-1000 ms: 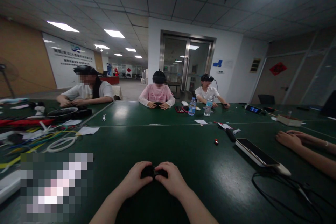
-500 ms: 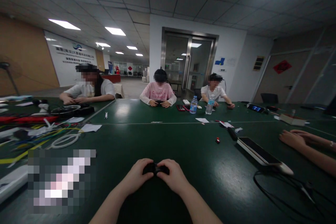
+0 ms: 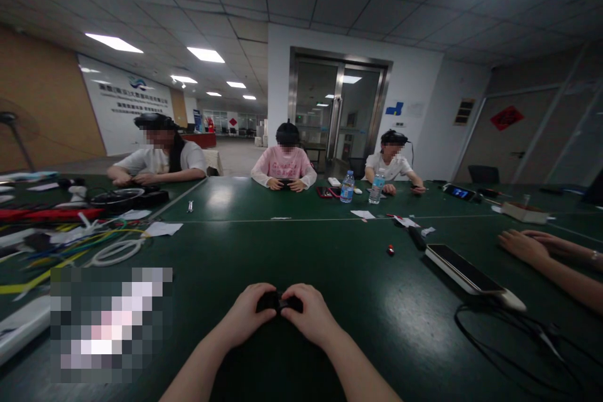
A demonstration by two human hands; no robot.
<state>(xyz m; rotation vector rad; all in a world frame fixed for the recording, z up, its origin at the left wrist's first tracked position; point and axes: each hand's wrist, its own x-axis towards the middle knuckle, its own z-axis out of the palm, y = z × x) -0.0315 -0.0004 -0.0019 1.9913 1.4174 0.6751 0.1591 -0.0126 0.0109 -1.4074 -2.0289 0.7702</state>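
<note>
A small black object [image 3: 281, 303] with rounded ends lies between my hands at the near middle of the green table [image 3: 301, 251]. I cannot make out its exact kind. My left hand [image 3: 249, 313] is closed on its left end, thumb at the near side and fingers over the far side. On the right end, my right hand [image 3: 311, 313] grips it in the same way. The fingers cover much of it, and its dark middle shows between the two thumbs. Both forearms come in from the bottom edge.
At right are a phone-like device [image 3: 464, 270] on a pale base, black cables [image 3: 494, 348] and another person's hands [image 3: 527, 245]. A small red item [image 3: 391, 250] and two water bottles [image 3: 347, 187] stand farther off. Cables and papers [image 3: 162, 229] crowd the left. Several people sit around the table.
My hands and the black object stay in place. The seated person at the far right has shifted slightly to the right, with the head raised a little.
</note>
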